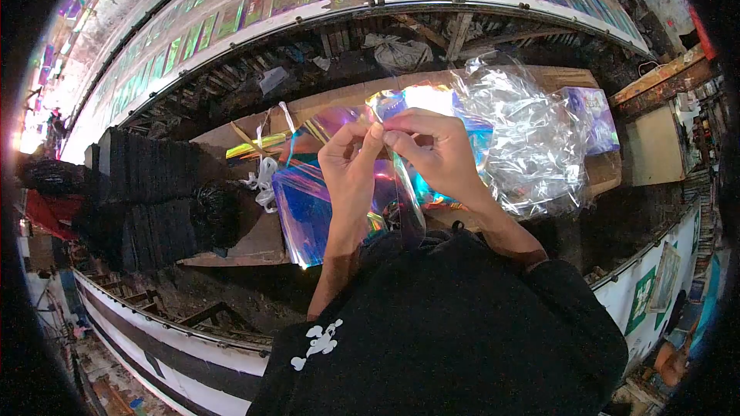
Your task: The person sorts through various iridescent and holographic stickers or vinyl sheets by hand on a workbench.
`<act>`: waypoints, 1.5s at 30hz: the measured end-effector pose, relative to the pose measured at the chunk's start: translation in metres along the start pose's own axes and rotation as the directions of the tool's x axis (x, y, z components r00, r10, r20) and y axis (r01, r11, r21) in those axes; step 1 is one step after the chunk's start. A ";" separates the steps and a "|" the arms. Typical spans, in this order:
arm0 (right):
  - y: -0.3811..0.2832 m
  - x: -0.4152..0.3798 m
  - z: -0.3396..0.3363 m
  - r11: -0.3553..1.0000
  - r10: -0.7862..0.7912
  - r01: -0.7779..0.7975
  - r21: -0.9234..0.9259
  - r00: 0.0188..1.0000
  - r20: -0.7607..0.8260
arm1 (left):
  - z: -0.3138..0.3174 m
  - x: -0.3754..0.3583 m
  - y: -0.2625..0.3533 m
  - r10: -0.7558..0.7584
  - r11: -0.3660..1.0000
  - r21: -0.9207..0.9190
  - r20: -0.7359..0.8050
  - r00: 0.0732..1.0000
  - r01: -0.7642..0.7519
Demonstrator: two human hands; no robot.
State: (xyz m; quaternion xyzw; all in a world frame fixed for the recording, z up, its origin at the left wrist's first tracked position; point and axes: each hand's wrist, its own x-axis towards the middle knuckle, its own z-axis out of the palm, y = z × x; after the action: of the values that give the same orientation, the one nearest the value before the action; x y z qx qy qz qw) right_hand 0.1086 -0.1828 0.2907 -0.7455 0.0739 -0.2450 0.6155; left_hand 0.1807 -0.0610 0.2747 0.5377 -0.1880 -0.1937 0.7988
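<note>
Left hand [347, 160] and right hand [438, 148], fingertips close together, seemingly pinch iridescent film [408, 199]; a light, even grip should avoid creasing.

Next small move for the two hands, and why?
I'd probably ease the right hand slightly away from the left hand, with both pinches kept light. The thumbs and fingers are pinched close together above the iridescent film, and whatever lies between the fingertips is too small to make out; a small gap might reveal it without letting go.
</note>
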 end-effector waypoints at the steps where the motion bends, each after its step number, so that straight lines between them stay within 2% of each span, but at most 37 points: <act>1: 0.000 -0.001 0.000 0.998 -0.046 0.046 -0.039 0.999 -0.009 | 0.000 0.000 -0.001 0.017 1.000 -0.001 0.001 1.000 -0.017; 2: 0.001 -0.001 0.001 0.998 -0.046 0.045 -0.040 0.999 -0.009 | 0.002 -0.001 -0.001 0.017 1.000 -0.002 0.001 1.000 -0.017; 4: 0.003 0.000 0.001 0.939 -0.242 0.222 -0.264 0.969 -0.046 | 0.004 0.000 -0.003 0.019 1.000 0.009 -0.043 0.999 -0.019; 8: -0.005 -0.003 0.002 0.939 -0.210 0.187 -0.289 0.976 -0.052 | 0.001 0.001 -0.009 0.016 1.000 0.015 -0.030 0.999 -0.015; 10: -0.001 -0.003 0.003 0.909 -0.261 0.228 -0.350 0.964 -0.051 | 0.002 0.000 -0.011 0.014 1.000 -0.016 -0.029 0.999 -0.015; 17: 0.001 -0.004 0.006 0.908 -0.262 0.222 -0.356 0.963 -0.066 | 0.003 0.000 -0.006 -0.028 0.998 -0.051 -0.047 0.999 0.026; 19: 0.003 -0.003 0.006 0.899 -0.272 0.228 -0.374 0.960 -0.069 | 0.004 -0.002 -0.003 -0.079 0.988 -0.133 -0.034 0.996 0.074; 22: 0.004 -0.004 0.003 0.908 -0.254 0.213 -0.361 0.965 -0.070 | 0.003 -0.005 0.000 -0.013 1.000 -0.026 0.021 1.000 0.013; 25: 0.007 -0.004 0.002 0.920 -0.247 0.204 -0.334 0.965 -0.092 | 0.004 -0.004 -0.004 -0.015 1.000 0.023 0.002 1.000 0.015; 29: 0.004 -0.006 -0.005 0.932 -0.211 0.178 -0.315 0.975 -0.072 | 0.005 -0.005 -0.004 -0.041 0.999 0.016 0.014 0.999 0.041; 31: 0.000 -0.008 -0.007 0.966 -0.144 0.124 -0.228 0.987 -0.071 | 0.005 -0.005 -0.001 -0.038 0.999 0.030 0.040 0.998 0.036; 34: -0.001 -0.010 -0.011 0.966 -0.129 0.113 -0.234 0.990 -0.053 | 0.011 -0.006 -0.003 -0.052 0.998 0.038 -0.004 0.999 0.052; 41: 0.001 -0.013 -0.017 0.956 -0.178 0.163 -0.245 0.983 -0.040 | 0.010 -0.004 -0.011 -0.018 0.998 0.059 0.021 1.000 0.016; 45: -0.003 -0.014 -0.020 0.972 -0.109 0.104 -0.211 0.994 -0.012 | 0.012 -0.005 -0.010 -0.047 0.998 0.042 0.030 0.998 0.045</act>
State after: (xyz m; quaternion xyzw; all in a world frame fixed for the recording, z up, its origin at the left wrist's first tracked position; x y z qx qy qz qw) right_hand 0.0869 -0.1938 0.2923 -0.8064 0.0663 -0.2771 0.5182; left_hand 0.1689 -0.0713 0.2697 0.5553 -0.1917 -0.2162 0.7798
